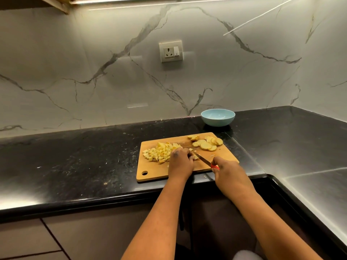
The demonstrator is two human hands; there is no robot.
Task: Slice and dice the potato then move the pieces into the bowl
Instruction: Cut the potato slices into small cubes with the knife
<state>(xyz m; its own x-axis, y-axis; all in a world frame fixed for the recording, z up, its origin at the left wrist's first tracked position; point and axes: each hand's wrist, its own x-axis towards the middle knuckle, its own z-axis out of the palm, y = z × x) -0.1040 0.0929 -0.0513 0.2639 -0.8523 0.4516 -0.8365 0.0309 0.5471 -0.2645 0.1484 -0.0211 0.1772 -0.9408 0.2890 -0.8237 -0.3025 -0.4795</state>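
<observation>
Two bare forearms reach in from the near edge. The right hand (223,167) grips a red-handled knife (203,160), its thin blade angled toward the left hand (181,161), whose fingers curl over a potato piece (195,157) mid-board. The risk, I judge: the blade nicking those close fingertips, or the piece skidding. Pale matte cubes (159,152) are heaped left, round slices (207,143) far right, on a smooth wooden cutting board (155,173). A glossy, empty-looking blue bowl (217,117) sits beyond on the speckled black counter (75,156).

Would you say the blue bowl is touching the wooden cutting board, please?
Apart. In the head view, a strip of black countertop shows between the blue bowl and the far edge of the wooden cutting board.
</observation>
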